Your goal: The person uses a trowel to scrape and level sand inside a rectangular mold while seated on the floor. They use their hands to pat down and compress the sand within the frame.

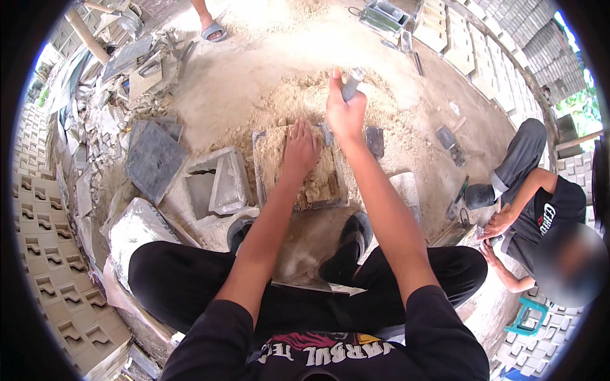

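Observation:
Between my feet lies a rectangular mould point(260, 173) with dark edges, filled with crumbly tan sand point(329, 166). My left hand point(302, 147) lies flat on that sand near the far left part of the mould, fingers stretched forward and holding nothing. Just past the mould's far right corner, my right hand point(347, 115) is raised with its fingers wrapped round a grey hand tool point(352, 84). The tool's exact kind is hard to make out against the glare. More loose sand point(289, 98) is heaped beyond the mould.
A pale hollow block point(238, 184) and dark slabs point(154, 159) lie to the left, near rubble point(101, 149). Another person point(540, 216) squats at right; a sandalled foot point(213, 32) stands far off. Pale blocks point(460, 47) line the far right. A small trowel point(450, 145) lies on the ground.

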